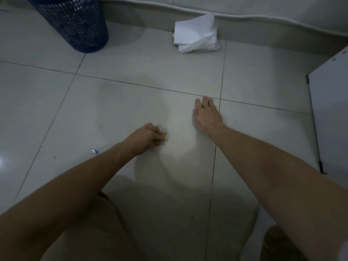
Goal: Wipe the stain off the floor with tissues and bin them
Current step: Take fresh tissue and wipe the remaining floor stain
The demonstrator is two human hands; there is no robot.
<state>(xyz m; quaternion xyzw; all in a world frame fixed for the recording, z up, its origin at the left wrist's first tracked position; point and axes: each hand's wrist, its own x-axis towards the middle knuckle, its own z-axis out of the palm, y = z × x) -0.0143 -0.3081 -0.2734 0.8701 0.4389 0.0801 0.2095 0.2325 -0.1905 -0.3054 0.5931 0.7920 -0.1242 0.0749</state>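
My left hand (148,137) is curled into a fist on the floor tile, gripping a small soiled tissue (165,138) whose brownish edge pokes out past the fingers. A faint yellowish stain (165,129) smears the tile just beyond the fist. My right hand (206,114) lies flat on the floor with its fingers spread, holding nothing. A pile of clean white tissues (195,34) sits by the skirting at the back. The dark blue mesh bin (75,23) stands at the back left.
A white cabinet panel (331,113) juts in from the right. A small blue and white scrap (94,151) lies on the tile to the left of my left forearm. My knees in khaki shorts fill the bottom.
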